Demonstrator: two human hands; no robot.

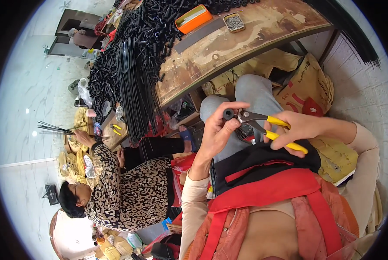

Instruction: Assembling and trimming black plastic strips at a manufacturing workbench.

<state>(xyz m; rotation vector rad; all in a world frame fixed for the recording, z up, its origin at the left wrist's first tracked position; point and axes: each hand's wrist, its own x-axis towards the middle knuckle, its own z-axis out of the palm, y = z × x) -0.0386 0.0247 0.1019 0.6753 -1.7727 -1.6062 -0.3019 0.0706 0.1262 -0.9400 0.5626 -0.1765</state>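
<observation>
Pliers (252,116) sit in your right hand (296,130), held above your lap and just off the near edge of the table (211,56), with their head pointing toward your left hand (218,130). Your right fingers wrap the two yellow handles (279,121), which stand spread apart rather than squeezed together. Your left thumb and forefinger pinch a small round black piece (228,114) with a hole in its end, right beside the pliers' head; you can't tell from this angle whether the metal actually bites on it.

Expect the pliers to feel stiff and fairly light, with most of their weight toward the metal head. Their handles look coated, so they probably won't slip much; take hold well back on the yellow, where you get the best leverage, and keep fingers away from the pivot. Your black piece looks light, smooth and firm, likely to roll, so pinch it by its sides and leave the holed end free.

Ahead of you, a heap of black parts (163,26) covers the table's left side, and thin black rods (135,86) lie over it down to the near edge. An orange box (198,25) stands toward the far edge.
</observation>
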